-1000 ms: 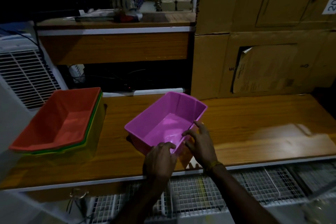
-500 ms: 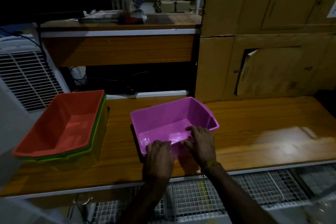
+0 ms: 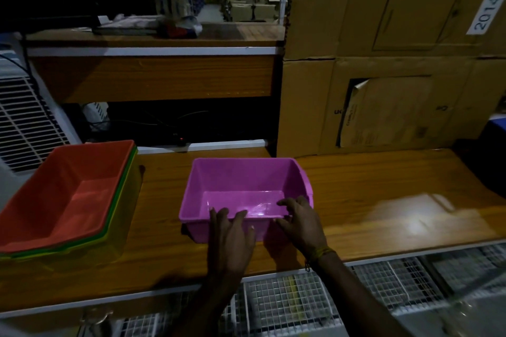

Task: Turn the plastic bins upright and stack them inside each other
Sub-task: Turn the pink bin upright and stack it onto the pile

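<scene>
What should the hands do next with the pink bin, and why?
Probably lift the pink bin and carry it left to drop into the orange bin. It already sits upright on the table, both the left hand and right hand grip its near rim, and the orange bin tops the stack, open side up.

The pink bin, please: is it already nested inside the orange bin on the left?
No, the pink bin stands upright on the wooden table, apart from the orange bin, with both hands at its near rim.
</scene>
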### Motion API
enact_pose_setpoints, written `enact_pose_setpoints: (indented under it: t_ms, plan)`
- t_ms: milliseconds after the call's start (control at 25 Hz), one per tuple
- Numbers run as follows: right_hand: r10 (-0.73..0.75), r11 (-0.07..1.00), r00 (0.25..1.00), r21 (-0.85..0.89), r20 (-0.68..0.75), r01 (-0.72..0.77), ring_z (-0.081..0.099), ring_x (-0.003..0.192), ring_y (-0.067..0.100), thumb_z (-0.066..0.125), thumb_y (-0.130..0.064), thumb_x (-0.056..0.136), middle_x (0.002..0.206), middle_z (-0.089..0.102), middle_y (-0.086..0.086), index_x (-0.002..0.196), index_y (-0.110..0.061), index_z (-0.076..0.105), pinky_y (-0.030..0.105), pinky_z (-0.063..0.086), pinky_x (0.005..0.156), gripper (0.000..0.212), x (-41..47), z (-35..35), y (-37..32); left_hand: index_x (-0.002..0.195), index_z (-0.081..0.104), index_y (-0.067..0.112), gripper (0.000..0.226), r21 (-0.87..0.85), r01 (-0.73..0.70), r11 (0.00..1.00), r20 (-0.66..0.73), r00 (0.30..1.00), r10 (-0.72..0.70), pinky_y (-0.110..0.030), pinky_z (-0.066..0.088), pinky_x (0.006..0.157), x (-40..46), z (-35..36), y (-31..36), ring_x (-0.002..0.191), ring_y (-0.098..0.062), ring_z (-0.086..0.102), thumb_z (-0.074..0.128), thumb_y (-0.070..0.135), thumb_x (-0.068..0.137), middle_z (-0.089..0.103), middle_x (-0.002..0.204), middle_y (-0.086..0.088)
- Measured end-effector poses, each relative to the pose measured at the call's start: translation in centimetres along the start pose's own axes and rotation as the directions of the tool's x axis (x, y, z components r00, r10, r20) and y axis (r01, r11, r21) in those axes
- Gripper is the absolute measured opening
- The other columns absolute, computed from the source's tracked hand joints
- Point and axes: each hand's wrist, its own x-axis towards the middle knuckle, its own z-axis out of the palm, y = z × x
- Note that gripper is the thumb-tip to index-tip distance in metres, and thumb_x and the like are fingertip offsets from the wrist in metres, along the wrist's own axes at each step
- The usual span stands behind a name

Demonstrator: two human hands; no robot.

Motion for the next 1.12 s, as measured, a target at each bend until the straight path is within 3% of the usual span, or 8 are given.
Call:
enact_pose_setpoints:
  t_ms: [120,360,480,680,800,920,960,1120]
  plan:
    - [-0.031,0.995,0.999,0.094,0.023,0.028,0.053,0.088,0.011,0.068,-0.022,0.084,0.111,0.049,0.001,0.123,-0.024,0.061,0.016,0.044,0.078,0.040,0.0,-0.8,-0.5,0.127,0.060,0.031,0.050,-0.134,-0.025,0.991,0.121,0.992,0.042,-0.043,0.023,0.118,-1.1,2.0,2.8,0.146,-0.036,0.020,0.044,0.050,0.084,0.047,0.139,-0.014]
    - [0.027,0.976,0.996,0.216,-0.080,-0.009,0.050,0.090,0.004,0.057,-0.009,0.090,0.114,0.054,0.003,0.122,-0.018,0.062,0.011,0.041,0.081,0.034,1.4,-2.8,1.8,0.088,0.065,0.023,0.030,-0.325,-0.001,0.946,0.018,1.000,0.008,-0.026,0.006,0.122,1.0,3.2,3.4,0.118,-0.031,0.052,0.050,0.047,0.078,0.050,0.098,-0.005]
    - [-0.064,0.976,0.991,0.201,-0.114,0.086,0.051,0.079,-0.002,0.058,-0.006,0.088,0.104,0.058,0.002,0.111,-0.018,0.068,0.007,0.039,0.073,0.028,1.8,-2.2,2.3,0.074,0.058,0.017,0.031,-0.356,0.047,0.933,0.056,0.998,-0.029,-0.041,0.017,0.122,2.1,2.7,3.4,0.113,-0.021,0.046,0.054,0.048,0.072,0.046,0.093,-0.005]
    - [-0.072,0.988,0.986,0.125,-0.149,0.091,0.056,0.099,0.016,0.056,-0.017,0.090,0.107,0.059,0.001,0.102,-0.020,0.069,0.035,0.054,0.079,0.018,3.1,-2.0,3.2,0.073,0.050,0.035,0.027,-0.359,0.167,0.918,0.204,0.974,-0.098,-0.023,0.038,0.091,2.9,1.1,3.3,0.134,-0.032,0.042,0.067,0.015,0.075,0.046,0.115,-0.003]
    - [-0.053,0.998,0.986,0.019,-0.155,0.057,0.049,0.113,0.023,0.059,-0.017,0.089,0.118,0.059,0.006,0.104,-0.017,0.070,0.039,0.051,0.092,0.018,4.2,-2.3,3.7,0.082,0.056,0.035,0.032,-0.327,0.104,0.939,0.127,0.990,-0.065,-0.017,0.036,0.083,3.5,0.6,2.3,0.134,-0.030,0.041,0.063,0.004,0.075,0.044,0.121,-0.001]
    - [-0.052,0.998,0.993,0.031,-0.106,0.055,0.049,0.120,0.028,0.061,-0.017,0.087,0.129,0.054,0.009,0.106,-0.018,0.069,0.041,0.048,0.097,0.020,5.5,-2.4,4.3,0.082,0.060,0.044,0.037,-0.343,0.075,0.936,0.051,0.997,-0.062,-0.037,0.054,0.087,4.0,0.2,0.5,0.116,-0.031,0.058,0.050,0.010,0.072,0.042,0.128,-0.003]
    - [-0.068,0.994,0.994,0.076,-0.088,0.075,0.050,0.118,0.028,0.061,-0.017,0.087,0.129,0.053,0.010,0.106,-0.017,0.069,0.041,0.050,0.096,0.021,5.9,-2.2,4.5,0.083,0.063,0.039,0.039,-0.344,0.079,0.936,0.012,0.997,-0.080,-0.040,0.058,0.080,4.0,-0.1,0.2,0.107,-0.021,0.064,0.049,0.004,0.074,0.042,0.130,-0.006]
    - [-0.109,0.961,0.993,0.261,0.042,0.095,0.055,0.107,0.016,0.058,-0.016,0.091,0.130,0.046,0.003,0.109,-0.013,0.067,0.013,0.055,0.075,0.020,6.4,-1.7,4.5,0.084,0.068,0.002,0.035,-0.310,0.214,0.926,-0.080,0.965,-0.249,0.001,0.043,0.056,3.3,-1.2,1.8,0.085,0.027,0.050,0.046,-0.024,0.078,0.051,0.118,-0.011]
